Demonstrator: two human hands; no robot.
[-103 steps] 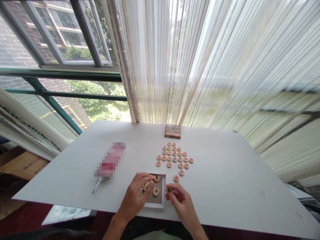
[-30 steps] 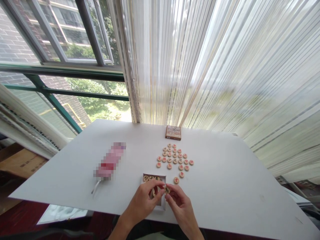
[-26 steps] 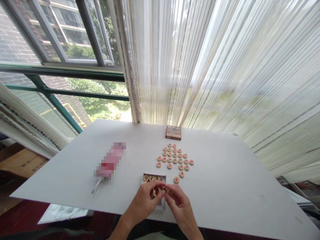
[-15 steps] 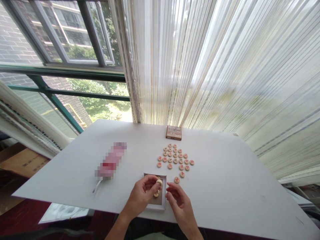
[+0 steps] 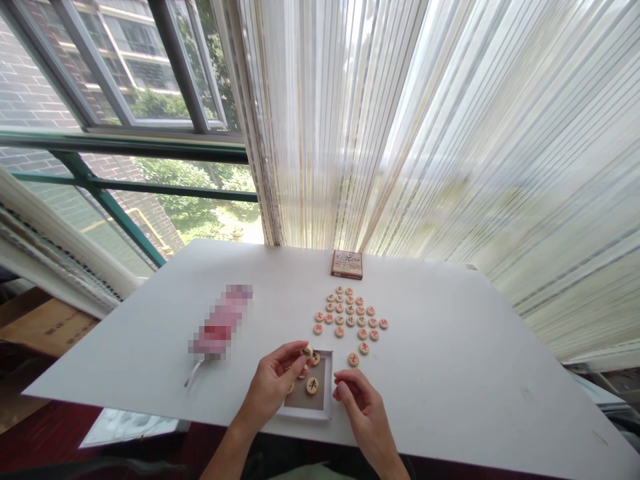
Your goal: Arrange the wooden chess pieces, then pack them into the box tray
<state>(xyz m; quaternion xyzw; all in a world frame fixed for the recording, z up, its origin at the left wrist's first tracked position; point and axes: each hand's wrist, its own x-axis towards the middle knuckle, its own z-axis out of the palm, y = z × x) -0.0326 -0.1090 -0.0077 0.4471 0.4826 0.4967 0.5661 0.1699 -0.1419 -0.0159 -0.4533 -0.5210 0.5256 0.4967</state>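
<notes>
My left hand (image 5: 275,380) pinches a round Chinese chess piece (image 5: 307,351) between thumb and fingertips, above the shallow white-rimmed box (image 5: 327,390). Inside the box lie several more pieces, among them a black-marked piece (image 5: 312,385) lying face up on the brown bottom; the hand partly covers others. Just right of the box is my right hand (image 5: 363,403), its fingers loosely curled and a small gap at the thumb, with nothing seen in it. A red-marked piece (image 5: 353,359) rests on the table beyond that hand.
Several red- and black-marked pieces (image 5: 351,310) lie spread on the white table (image 5: 450,373). Behind them is a flat printed box (image 5: 347,265). A blurred pink item (image 5: 220,323) lies to the left. Strip curtains (image 5: 340,133) hang along the far edge.
My left hand has shifted slightly left and turned the held piece, lifting it toward the box's far side. More pieces in the box now show. My right hand's fingers have drawn closer together.
</notes>
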